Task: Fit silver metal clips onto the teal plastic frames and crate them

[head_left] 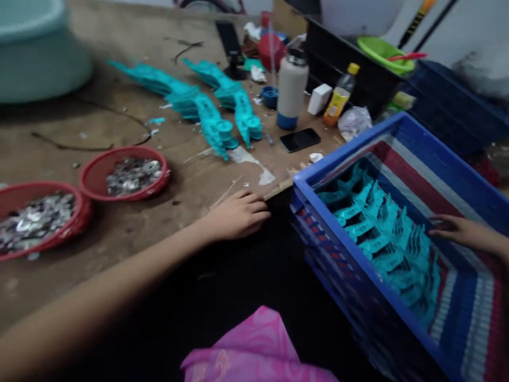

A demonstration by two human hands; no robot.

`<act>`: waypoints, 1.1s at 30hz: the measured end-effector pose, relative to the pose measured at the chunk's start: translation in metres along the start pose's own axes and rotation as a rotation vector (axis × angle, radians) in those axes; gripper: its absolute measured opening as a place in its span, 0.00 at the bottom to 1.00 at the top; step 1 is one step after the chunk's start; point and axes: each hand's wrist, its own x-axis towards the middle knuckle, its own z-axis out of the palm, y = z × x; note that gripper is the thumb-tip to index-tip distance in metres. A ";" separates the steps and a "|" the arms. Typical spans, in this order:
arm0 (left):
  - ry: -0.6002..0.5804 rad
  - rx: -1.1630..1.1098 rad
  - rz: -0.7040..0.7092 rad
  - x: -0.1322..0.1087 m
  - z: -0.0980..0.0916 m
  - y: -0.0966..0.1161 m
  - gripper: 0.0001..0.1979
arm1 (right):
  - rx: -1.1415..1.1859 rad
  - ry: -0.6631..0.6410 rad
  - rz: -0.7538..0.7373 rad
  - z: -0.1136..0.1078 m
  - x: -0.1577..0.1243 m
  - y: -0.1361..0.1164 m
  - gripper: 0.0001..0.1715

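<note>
My left hand rests on the front edge of the worn wooden table, fingers loosely curled and holding nothing. My right hand reaches into the blue plastic crate at the right, its fingers stretched out flat just above a heap of teal plastic parts. Motion blur hides whether anything lies under those fingers. More teal parts lie in long stacked rows on the table, beyond my left hand.
Two red bowls of small silvery metal pieces sit at the left. A white bottle, a dark phone, a yellow-capped bottle and a black crate stand behind. A pale teal tub is far left.
</note>
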 end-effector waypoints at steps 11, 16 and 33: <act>0.121 -0.204 0.115 0.026 0.016 -0.016 0.17 | -0.301 0.050 -1.342 -0.033 0.028 -0.531 0.40; 0.144 -0.279 0.117 0.025 0.013 -0.013 0.16 | -0.539 0.039 -1.294 0.060 0.149 -0.715 0.60; 0.162 -0.514 0.039 0.038 0.022 -0.015 0.16 | -0.681 -0.078 -1.232 0.132 0.250 -0.784 0.47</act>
